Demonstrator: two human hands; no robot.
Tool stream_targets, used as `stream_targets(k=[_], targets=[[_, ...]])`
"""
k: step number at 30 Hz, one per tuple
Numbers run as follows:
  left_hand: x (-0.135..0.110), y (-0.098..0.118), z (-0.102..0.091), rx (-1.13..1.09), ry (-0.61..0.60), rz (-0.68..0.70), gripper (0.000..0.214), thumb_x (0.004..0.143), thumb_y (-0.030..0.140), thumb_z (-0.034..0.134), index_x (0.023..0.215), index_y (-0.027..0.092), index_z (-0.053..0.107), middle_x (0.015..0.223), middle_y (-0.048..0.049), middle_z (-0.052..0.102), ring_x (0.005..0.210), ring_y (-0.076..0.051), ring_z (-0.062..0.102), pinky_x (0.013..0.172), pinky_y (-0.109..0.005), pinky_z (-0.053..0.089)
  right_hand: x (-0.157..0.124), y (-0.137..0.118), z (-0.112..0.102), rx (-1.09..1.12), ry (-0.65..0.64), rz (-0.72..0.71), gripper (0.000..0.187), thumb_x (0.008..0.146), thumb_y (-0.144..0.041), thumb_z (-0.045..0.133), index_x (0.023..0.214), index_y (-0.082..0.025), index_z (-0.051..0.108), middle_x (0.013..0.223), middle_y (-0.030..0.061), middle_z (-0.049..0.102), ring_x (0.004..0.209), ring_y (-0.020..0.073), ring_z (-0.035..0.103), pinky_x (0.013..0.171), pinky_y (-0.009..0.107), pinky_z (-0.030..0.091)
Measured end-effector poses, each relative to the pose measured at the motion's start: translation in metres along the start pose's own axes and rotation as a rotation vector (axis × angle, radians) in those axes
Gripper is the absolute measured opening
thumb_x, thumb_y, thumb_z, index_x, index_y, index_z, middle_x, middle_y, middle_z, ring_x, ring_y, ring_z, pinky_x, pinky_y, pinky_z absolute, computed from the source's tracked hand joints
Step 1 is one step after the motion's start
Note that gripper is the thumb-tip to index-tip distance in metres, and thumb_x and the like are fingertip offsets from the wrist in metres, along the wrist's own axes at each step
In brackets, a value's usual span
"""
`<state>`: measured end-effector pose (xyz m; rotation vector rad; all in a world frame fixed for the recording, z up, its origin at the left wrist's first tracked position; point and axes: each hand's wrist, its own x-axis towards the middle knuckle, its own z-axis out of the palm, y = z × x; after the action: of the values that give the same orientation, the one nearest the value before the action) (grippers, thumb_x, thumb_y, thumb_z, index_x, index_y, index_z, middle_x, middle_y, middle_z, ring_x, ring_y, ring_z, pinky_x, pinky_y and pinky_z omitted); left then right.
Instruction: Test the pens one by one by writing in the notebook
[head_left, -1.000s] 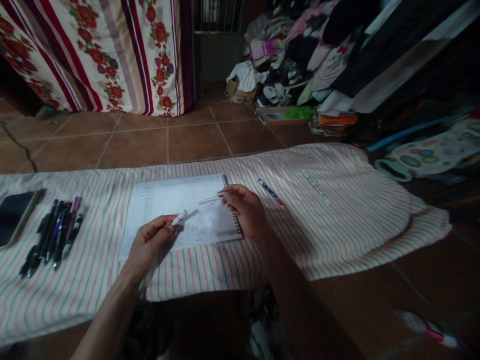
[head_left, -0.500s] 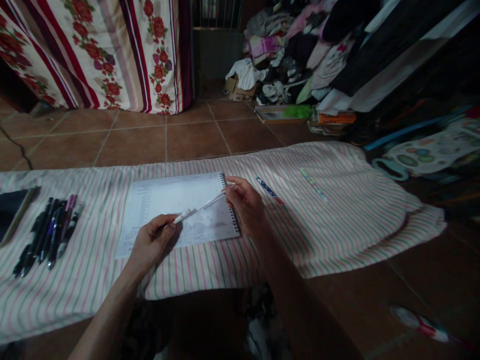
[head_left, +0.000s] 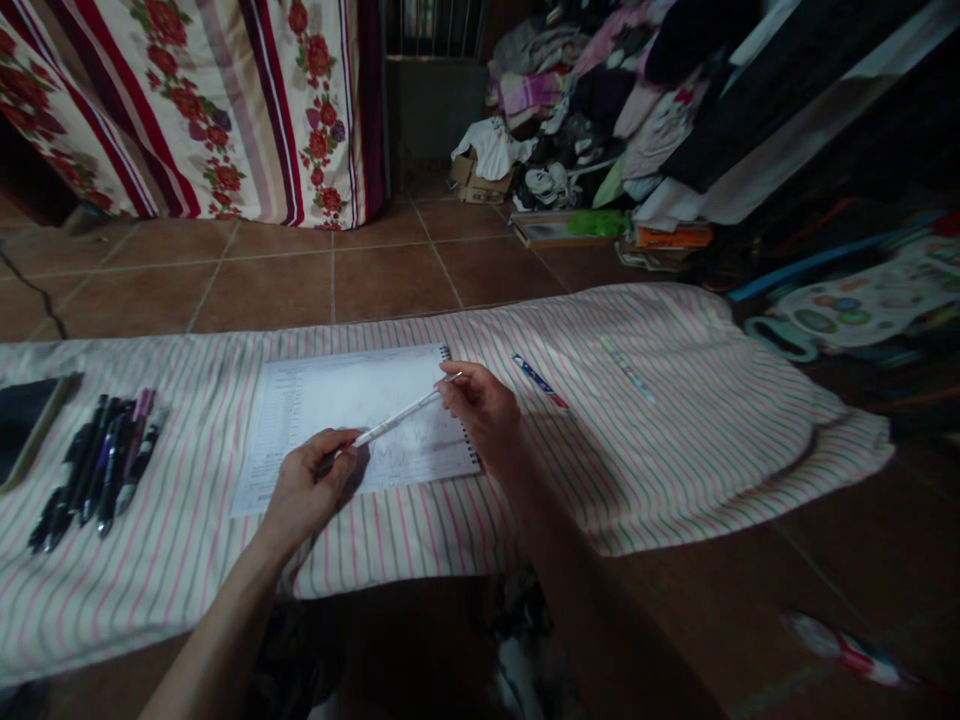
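Observation:
A spiral notebook [head_left: 337,405] lies open on a pink-striped cloth [head_left: 675,440] spread over the floor. Above its page I hold a thin white pen [head_left: 397,417] at both ends. My left hand [head_left: 311,480] is closed on the near end, which carries the cap. My right hand [head_left: 480,410] pinches the far end, close to the spiral binding. The pen slants from lower left to upper right. The page under it bears faint writing and scribbles.
Several dark pens [head_left: 97,465] lie in a row on the cloth at left, beside a dark phone [head_left: 22,420]. A blue-and-red pen [head_left: 541,384] and a pale pen [head_left: 628,370] lie to the right. Clothes and boxes [head_left: 570,130] pile up behind; a flowered sheet [head_left: 187,100] hangs at left.
A second ago my left hand held the cap apart from the pen in my right hand. The two pieces came together, and now cap and pen form one line between my hands.

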<state>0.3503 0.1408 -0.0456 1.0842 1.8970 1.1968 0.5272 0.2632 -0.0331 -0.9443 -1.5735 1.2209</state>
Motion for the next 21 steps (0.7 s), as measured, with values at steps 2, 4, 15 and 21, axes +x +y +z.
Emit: stream_targets(k=[2,4,15,21], targets=[[0.0,0.002,0.0,0.008,0.001,0.008,0.025,0.067,0.033,0.061,0.084,0.017,0.07,0.078,-0.0052,0.069,0.076,-0.021,0.062,0.071,-0.032,0.049,0.0,0.001,0.001,-0.004,0.001,0.004,0.026,0.075,-0.034,0.06,0.096,-0.019,0.059,0.069,-0.0021,0.056,0.057,0.0094,0.053,0.053,0.021,0.043],[-0.001,0.003,0.001,0.005,0.001,0.004,0.024,0.067,0.032,0.06,0.084,0.017,0.07,0.077,-0.0049,0.069,0.077,-0.021,0.062,0.071,-0.032,0.049,-0.001,0.002,0.001,-0.002,-0.001,0.009,0.027,0.075,-0.035,0.06,0.096,-0.019,0.06,0.07,-0.0016,0.057,0.058,0.0096,0.053,0.053,0.021,0.043],[0.0,0.005,0.002,0.001,-0.008,0.037,0.024,0.068,0.032,0.059,0.083,0.017,0.07,0.077,-0.005,0.068,0.075,-0.02,0.062,0.073,-0.032,0.048,-0.003,0.007,0.006,0.017,-0.032,-0.019,0.027,0.075,-0.034,0.06,0.097,-0.019,0.059,0.07,-0.0018,0.056,0.058,0.0092,0.053,0.054,0.022,0.043],[-0.001,0.008,0.003,0.014,-0.009,0.001,0.028,0.069,0.033,0.058,0.089,0.016,0.068,0.073,-0.0042,0.067,0.064,-0.017,0.058,0.062,-0.028,0.046,-0.006,0.011,0.016,0.085,-0.074,0.011,0.03,0.074,-0.032,0.062,0.1,-0.02,0.057,0.07,-0.0028,0.057,0.058,0.0092,0.055,0.054,0.022,0.044]])
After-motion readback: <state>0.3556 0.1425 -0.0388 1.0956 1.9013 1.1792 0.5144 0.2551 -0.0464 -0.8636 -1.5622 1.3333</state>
